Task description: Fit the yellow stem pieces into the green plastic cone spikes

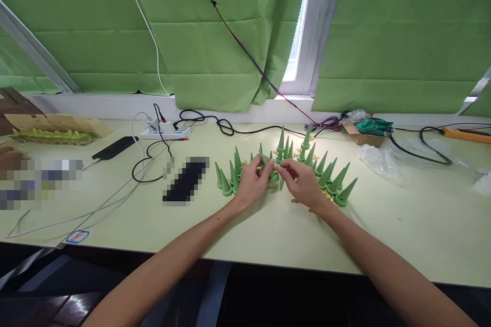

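Note:
Many green cones stand in two groups on the pale table, one group (226,184) to the left and one (333,181) to the right, the right one with yellowish pieces at its base. Between them my left hand (253,180) is closed on a green cone (263,157) that points up and leans left. Fingertips of my right hand (301,180) are pinched together and meet those of my left hand beside this cone. What the right fingertips hold is too small to name. More green cones (281,145) stand just behind both hands.
A power strip (164,129) with cables lies at the back left, near a dark phone (115,148). Behind, right, are a cardboard box (362,135), plastic bags (381,163) and an orange tool (466,135). Another person's hand (11,161) shows at the far left.

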Action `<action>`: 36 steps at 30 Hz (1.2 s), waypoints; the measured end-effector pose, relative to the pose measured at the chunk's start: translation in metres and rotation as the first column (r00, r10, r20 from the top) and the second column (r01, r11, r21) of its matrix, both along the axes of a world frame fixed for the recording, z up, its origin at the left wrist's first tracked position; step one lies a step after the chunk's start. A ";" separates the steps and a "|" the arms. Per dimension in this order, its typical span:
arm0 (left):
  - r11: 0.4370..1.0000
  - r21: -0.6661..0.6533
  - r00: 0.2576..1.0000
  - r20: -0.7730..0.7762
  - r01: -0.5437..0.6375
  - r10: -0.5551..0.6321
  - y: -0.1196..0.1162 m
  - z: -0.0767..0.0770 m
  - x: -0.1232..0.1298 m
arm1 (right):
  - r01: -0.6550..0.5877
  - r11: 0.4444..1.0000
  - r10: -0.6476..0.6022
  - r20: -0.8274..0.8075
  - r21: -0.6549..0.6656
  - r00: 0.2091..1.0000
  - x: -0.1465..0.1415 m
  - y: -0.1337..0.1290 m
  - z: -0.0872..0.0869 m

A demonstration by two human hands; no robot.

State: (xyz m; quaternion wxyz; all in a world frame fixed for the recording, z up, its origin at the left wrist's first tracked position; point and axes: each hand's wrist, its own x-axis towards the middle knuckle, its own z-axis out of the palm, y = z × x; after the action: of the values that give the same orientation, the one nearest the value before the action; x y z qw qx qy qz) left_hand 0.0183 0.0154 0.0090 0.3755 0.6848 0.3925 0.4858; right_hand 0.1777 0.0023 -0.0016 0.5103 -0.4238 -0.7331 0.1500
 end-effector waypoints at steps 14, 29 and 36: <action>1.000 0.018 1.000 -0.017 0.010 -0.010 -0.001 0.002 0.000 | -0.042 0.996 0.042 -0.004 -0.077 0.999 0.001 0.002 -0.001; 0.999 0.049 0.999 -0.033 -0.001 0.002 0.000 0.000 0.000 | -0.009 0.996 0.011 0.031 -0.085 0.999 0.002 0.001 0.002; 0.997 0.071 0.998 -0.052 -0.015 0.019 0.000 -0.002 0.000 | 0.019 0.996 -0.014 0.064 -0.084 0.998 0.002 0.002 0.001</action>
State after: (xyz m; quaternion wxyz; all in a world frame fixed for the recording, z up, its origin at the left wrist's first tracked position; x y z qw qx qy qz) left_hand 0.0182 0.0159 0.0073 0.3363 0.7069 0.3907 0.4843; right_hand 0.1799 0.0045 -0.0002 0.4697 -0.4557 -0.7383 0.1634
